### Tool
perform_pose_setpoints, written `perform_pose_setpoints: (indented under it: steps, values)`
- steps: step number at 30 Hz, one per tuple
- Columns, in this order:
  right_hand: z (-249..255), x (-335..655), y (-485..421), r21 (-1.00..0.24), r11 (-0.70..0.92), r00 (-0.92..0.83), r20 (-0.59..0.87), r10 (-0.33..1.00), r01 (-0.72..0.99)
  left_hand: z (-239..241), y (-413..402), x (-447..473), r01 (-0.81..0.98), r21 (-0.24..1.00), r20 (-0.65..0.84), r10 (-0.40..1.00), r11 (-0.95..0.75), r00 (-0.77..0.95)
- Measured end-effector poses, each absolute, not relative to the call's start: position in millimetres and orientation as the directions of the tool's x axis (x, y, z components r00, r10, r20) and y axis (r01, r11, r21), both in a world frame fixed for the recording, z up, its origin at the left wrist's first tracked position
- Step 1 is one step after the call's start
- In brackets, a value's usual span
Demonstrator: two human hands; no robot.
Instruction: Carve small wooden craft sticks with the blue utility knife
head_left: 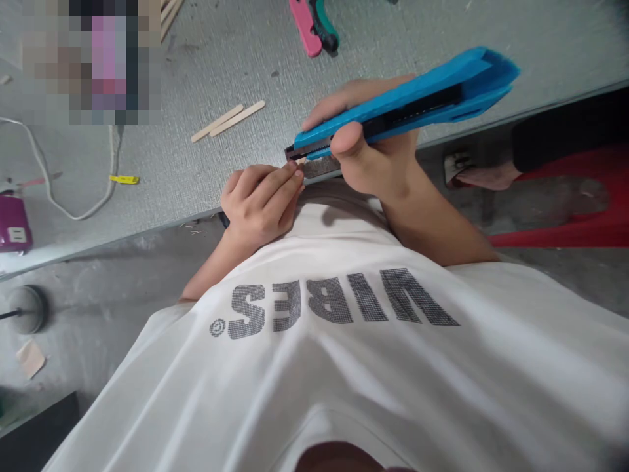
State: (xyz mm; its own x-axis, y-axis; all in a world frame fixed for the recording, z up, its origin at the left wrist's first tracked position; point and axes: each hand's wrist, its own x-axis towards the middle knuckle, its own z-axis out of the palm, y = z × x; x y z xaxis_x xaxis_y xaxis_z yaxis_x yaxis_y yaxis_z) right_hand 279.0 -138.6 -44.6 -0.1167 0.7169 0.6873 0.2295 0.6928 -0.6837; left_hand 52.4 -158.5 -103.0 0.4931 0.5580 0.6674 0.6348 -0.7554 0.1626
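Note:
My right hand [366, 157] is wrapped round a blue box cutter [393, 98], thumb on its side. The cutter lies aslant, its dark tip low at the left, close to the fingers of my left hand [263, 196]. That left hand is closed at the table's near edge, fingertips pressed down on a wooden craft stick [301, 160]. Only a small pale end of the stick shows under the cutter; my fingers hide the rest. Beyond my left hand, two more craft sticks [228, 122] lie side by side on the grey table [162, 157].
A pink tool and a green tool [314, 29] lie at the back of the table. On the left are a white cord [49, 183] with a yellow tag and a purple box [14, 223]. A person's foot [486, 177] and a red stool [565, 196] are at the right.

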Motion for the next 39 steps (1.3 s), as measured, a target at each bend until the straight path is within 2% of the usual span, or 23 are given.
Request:
perform_pose_setpoints:
  steps: [5, 8, 12, 18, 25, 34, 39]
  values:
    - [-45.2, 275.8, -141.1, -0.685, 0.689, -0.076, 0.694, 0.716, 0.235, -103.3, -157.8, 51.5, 0.612, 0.185, 0.656, 0.560, -0.769, 0.506]
    - [-47.4, 270.7, -142.3, -0.690, 0.704, 0.062, 0.721, 0.691, 0.168, -103.9, -157.4, 50.6, 0.621, 0.174, 0.647, 0.565, -0.764, 0.513]
    - [-47.7, 266.5, -143.0, -0.699, 0.689, 0.186, 0.715, 0.673, 0.194, -105.1, -157.3, 50.7, 0.644, 0.138, 0.653, 0.558, -0.752, 0.512]
    - [-48.6, 266.8, -142.5, -0.714, 0.675, 0.196, 0.700, 0.687, 0.186, -104.4, -157.8, 51.9, 0.631, 0.145, 0.672, 0.544, -0.762, 0.503]
    - [-48.7, 267.5, -143.9, -0.700, 0.655, 0.189, 0.711, 0.677, 0.285, -104.7, -157.9, 49.0, 0.619, 0.255, 0.589, 0.627, -0.743, 0.510]
    - [-49.2, 265.9, -147.9, -0.727, 0.626, 0.239, 0.685, 0.688, 0.280, -104.8, -157.5, 46.6, 0.611, 0.251, 0.588, 0.620, -0.751, 0.520]
    - [-51.4, 265.2, -146.7, -0.732, 0.627, 0.279, 0.682, 0.677, 0.267, -104.1, -158.2, 47.5, 0.635, 0.201, 0.602, 0.606, -0.746, 0.521]
